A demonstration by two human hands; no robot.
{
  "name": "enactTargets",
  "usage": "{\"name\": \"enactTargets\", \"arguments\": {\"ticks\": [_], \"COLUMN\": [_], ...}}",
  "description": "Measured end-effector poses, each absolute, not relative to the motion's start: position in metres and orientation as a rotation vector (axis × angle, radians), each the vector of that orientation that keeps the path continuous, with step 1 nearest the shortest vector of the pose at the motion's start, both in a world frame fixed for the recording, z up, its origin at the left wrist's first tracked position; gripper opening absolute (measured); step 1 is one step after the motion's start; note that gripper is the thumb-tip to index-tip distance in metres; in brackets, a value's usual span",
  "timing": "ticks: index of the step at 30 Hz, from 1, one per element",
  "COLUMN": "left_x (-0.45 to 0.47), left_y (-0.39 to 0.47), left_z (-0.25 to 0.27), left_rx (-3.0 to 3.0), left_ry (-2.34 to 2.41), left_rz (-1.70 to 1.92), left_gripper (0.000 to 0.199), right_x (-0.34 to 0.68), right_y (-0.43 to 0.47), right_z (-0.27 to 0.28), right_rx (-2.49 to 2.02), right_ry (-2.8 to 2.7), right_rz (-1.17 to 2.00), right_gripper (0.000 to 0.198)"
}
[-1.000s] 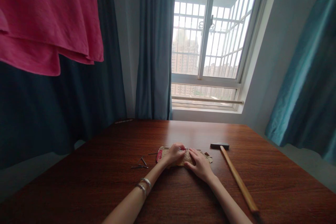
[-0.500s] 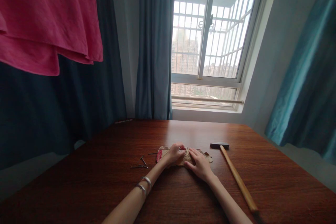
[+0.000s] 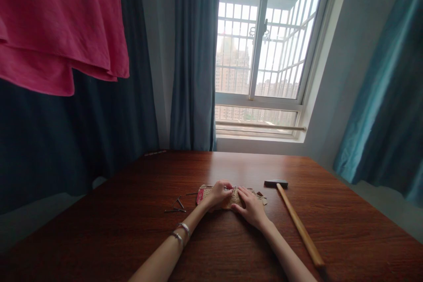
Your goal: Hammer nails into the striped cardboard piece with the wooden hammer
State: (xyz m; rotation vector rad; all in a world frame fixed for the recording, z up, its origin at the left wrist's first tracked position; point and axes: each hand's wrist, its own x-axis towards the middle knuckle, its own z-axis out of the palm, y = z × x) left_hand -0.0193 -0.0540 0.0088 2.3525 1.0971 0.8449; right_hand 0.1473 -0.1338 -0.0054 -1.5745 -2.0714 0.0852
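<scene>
A piece of cardboard [image 3: 236,202] dotted with small holes, red at its left end and torn at the right, lies on the table in front of me. My left hand [image 3: 220,194] is over its left half, thumb and fingers pinched together on what looks like a thin dark nail [image 3: 235,188]; my fingers partly hide it. Flat on the right half rests my right hand [image 3: 250,206], its fingers spread and pressing on the cardboard. Several loose nails [image 3: 180,203] lie to the left of the cardboard.
A hammer [image 3: 299,224] with a wooden handle lies on the right, its dark head pointing away from me. The brown wooden table [image 3: 132,238] reaches to the window wall. A pink cloth [image 3: 62,31] hangs at the upper left, before dark blue curtains [image 3: 194,61].
</scene>
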Motion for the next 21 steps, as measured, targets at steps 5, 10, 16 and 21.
{"name": "enactTargets", "arguments": {"ticks": [5,10,16,21], "left_x": [-0.019,-0.020,-0.021,-0.023], "left_y": [-0.052,-0.053,-0.055,-0.057], "left_z": [0.006,0.005,0.009,0.010], "left_rx": [2.325,2.304,2.288,2.278], "left_ry": [1.136,1.130,1.143,1.131], "left_rz": [0.806,0.811,0.792,0.805], "left_gripper": [0.018,0.017,0.017,0.017], "right_x": [0.170,0.233,0.276,0.272], "right_y": [-0.140,-0.188,-0.236,-0.237], "right_z": [0.009,0.020,0.003,-0.005], "right_rx": [-1.752,-2.133,-2.391,-2.346], "right_ry": [-1.919,-1.672,-1.579,-1.614], "right_rz": [-0.012,-0.145,-0.053,0.012], "right_gripper": [0.048,0.042,0.027,0.024]}}
